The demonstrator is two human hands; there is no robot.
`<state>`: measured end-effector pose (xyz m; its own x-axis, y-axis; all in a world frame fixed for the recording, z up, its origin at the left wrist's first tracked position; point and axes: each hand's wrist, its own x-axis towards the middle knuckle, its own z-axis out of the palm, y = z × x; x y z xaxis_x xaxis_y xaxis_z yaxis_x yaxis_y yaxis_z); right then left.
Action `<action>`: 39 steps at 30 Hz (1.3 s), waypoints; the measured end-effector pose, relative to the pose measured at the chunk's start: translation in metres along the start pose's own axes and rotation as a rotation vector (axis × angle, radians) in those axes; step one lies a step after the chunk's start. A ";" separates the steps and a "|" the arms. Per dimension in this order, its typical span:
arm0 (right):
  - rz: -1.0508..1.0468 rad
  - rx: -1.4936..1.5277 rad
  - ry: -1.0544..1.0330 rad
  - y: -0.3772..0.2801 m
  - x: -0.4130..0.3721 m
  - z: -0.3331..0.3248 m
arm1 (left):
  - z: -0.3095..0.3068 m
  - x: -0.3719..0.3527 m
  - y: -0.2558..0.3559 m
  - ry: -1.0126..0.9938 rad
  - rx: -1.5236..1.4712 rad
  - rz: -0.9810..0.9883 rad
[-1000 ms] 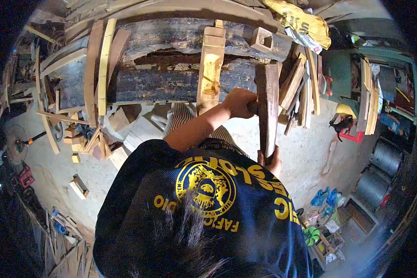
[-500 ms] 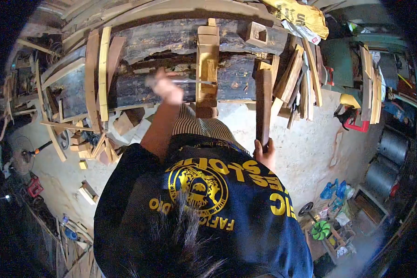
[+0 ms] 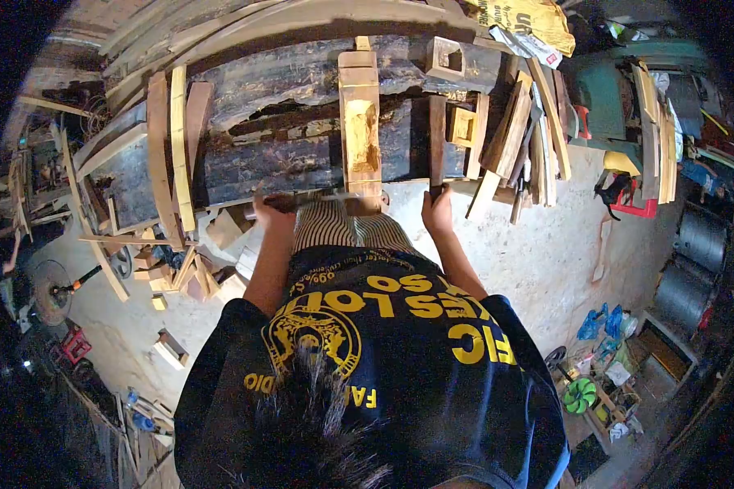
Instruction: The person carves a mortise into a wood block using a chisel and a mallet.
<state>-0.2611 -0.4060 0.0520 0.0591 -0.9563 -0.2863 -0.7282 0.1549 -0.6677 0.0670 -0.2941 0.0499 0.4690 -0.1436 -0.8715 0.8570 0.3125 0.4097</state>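
Two hands [image 3: 274,215] [image 3: 437,213]; left grips chisel [image 3: 328,198], right bar [image 3: 437,140]

Left of centre, the left grip [image 3: 272,212] holds a blurred thin tool [image 3: 318,198]; right of centre, the right grip [image 3: 438,210] clasps a dark wooden bar [image 3: 437,143]. Upper middle, a hollowed block [image 3: 361,130] lies on the surface [image 3: 261,155].

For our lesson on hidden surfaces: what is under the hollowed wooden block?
The dark, rough bench shows on both sides of the hollowed wooden block and appears to support it. The surface directly beneath is covered, so anything there cannot be seen.
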 end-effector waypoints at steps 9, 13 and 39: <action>-0.309 -0.229 -0.189 -0.062 0.051 0.025 | 0.057 -0.006 -0.067 -0.178 0.722 0.029; -0.385 -0.177 -0.483 -0.082 0.076 0.042 | 0.077 0.054 -0.108 -0.487 0.978 0.209; -0.584 -0.603 -0.665 -0.105 0.104 0.036 | 0.146 -0.019 -0.090 -0.115 1.757 0.502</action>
<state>-0.1534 -0.5128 0.0678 0.7354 -0.4872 -0.4709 -0.6730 -0.6056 -0.4246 0.0123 -0.4565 0.0688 0.6677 -0.4379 -0.6020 -0.1827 -0.8804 0.4377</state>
